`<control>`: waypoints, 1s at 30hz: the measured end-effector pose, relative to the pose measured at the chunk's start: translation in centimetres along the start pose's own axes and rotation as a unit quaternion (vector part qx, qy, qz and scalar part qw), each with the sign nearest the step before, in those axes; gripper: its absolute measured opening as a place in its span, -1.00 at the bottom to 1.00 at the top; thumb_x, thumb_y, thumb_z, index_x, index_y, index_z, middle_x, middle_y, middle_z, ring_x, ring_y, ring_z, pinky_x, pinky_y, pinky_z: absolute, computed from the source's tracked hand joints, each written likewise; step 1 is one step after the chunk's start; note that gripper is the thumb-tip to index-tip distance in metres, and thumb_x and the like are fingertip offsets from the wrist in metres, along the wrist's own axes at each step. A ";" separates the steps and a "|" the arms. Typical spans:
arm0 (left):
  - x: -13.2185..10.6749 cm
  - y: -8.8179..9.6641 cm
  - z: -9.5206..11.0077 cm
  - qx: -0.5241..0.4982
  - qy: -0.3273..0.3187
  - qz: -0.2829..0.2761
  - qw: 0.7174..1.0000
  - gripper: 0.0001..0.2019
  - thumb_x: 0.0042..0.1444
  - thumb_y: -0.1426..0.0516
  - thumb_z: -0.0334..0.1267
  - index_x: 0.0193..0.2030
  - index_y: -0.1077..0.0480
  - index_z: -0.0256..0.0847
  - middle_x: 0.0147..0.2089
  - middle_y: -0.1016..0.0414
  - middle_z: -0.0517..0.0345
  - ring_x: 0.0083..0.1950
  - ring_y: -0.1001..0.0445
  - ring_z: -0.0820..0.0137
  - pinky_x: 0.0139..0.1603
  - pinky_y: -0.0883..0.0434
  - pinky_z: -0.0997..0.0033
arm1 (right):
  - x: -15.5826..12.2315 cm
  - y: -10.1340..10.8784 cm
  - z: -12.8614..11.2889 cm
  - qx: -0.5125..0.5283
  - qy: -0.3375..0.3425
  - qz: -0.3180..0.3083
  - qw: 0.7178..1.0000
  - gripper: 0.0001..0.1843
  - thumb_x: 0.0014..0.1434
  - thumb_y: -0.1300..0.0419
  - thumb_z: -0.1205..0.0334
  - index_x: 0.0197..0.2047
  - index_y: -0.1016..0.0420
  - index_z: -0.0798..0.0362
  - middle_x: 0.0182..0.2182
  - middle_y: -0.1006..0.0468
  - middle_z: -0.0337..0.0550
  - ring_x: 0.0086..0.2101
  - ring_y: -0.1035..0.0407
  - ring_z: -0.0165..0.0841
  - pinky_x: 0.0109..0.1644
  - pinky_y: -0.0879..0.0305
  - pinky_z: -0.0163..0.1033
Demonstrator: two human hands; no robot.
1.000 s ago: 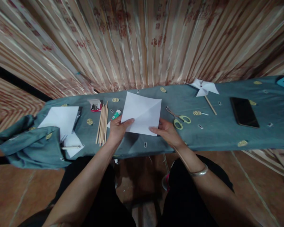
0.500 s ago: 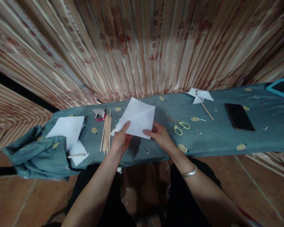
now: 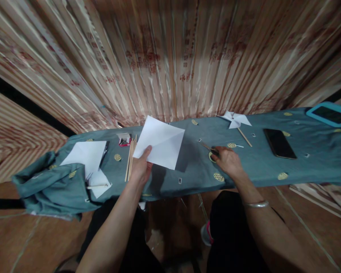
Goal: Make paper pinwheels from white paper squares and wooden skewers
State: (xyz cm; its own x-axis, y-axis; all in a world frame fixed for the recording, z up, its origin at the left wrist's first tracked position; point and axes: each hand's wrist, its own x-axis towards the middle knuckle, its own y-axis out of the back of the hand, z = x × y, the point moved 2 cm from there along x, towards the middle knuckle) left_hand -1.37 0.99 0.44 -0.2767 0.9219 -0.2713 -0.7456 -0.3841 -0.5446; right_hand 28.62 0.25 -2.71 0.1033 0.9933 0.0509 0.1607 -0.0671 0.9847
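Note:
My left hand [image 3: 140, 167] pinches the lower left corner of a creased white square of paper [image 3: 160, 142] and holds it tilted above the table. My right hand [image 3: 229, 161] lies over the handles of the yellow-green scissors [image 3: 208, 148], fingers curled on them; the blades stick out to the left. The handles are mostly hidden under my fingers. Both sit on a narrow table under a teal cloth [image 3: 193, 167].
Wooden sticks [image 3: 130, 159] and a small red box [image 3: 124, 140] lie left of the paper. White sheets [image 3: 85, 153] are farther left. A paper pinwheel on a stick [image 3: 235, 120], a black phone [image 3: 279, 143] and a blue-cased tablet [image 3: 329, 113] are right. A striped curtain hangs behind.
My right hand let go of the paper and moved right onto the scissors. My left hand alone now holds the sheet, lifted a little higher.

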 end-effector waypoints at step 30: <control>3.9 -2.1 -0.6 -0.082 -0.018 0.027 0.996 -0.64 0.08 -0.21 -0.54 0.02 -0.48 -0.21 0.06 -0.59 0.03 0.06 -0.56 0.27 0.05 -0.53 0.35 | -4.6 -3.3 -5.8 0.726 -0.053 -0.313 0.610 -0.45 -0.16 -0.52 0.06 -0.05 -0.62 -0.06 -0.32 -0.62 -0.14 -0.38 -0.42 -0.40 -0.41 -0.26 -0.36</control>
State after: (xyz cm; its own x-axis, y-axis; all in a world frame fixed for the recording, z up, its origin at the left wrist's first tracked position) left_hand -0.51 5.39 0.00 -0.3369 0.8998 -0.2773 -0.6202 -0.4336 -0.6537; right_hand 21.91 -3.57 -5.19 -0.3741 0.8603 -0.3462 0.8931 0.2338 -0.3843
